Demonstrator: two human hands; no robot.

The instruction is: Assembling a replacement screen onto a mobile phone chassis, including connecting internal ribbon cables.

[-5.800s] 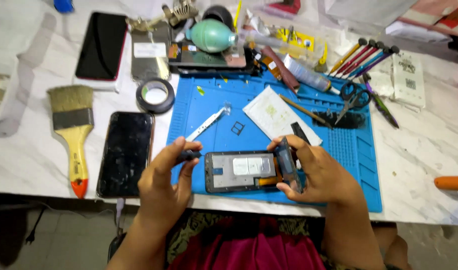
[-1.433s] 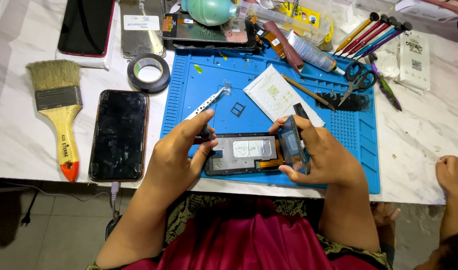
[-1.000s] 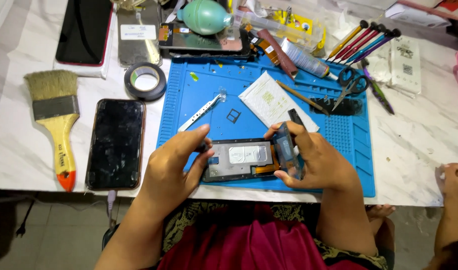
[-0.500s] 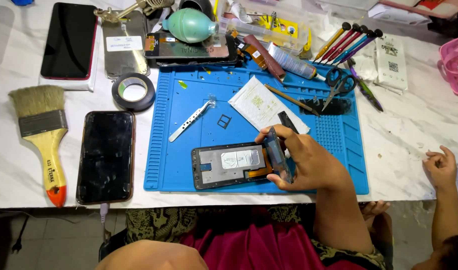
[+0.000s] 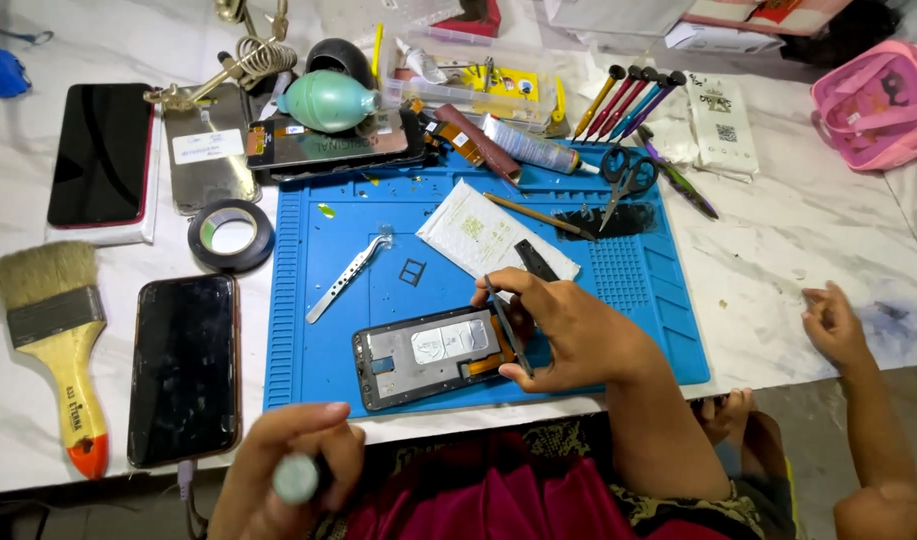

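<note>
The right hand point(image 5: 579, 335) pinches a thin dark tool point(image 5: 507, 325) and rests on the right end of the open phone point(image 5: 434, 355). The phone lies flat near the front edge of the blue mat point(image 5: 329, 250). It has a white sticker in its middle. The left hand point(image 5: 289, 480) is low, off the table, closed around a small pale green round thing point(image 5: 297, 478). A white paper packet point(image 5: 489, 230) lies on the mat behind the phone. A white flat box point(image 5: 721, 125) with a small dark square mark sits past the mat's right corner. A pink bag point(image 5: 879, 100) sits far right.
</note>
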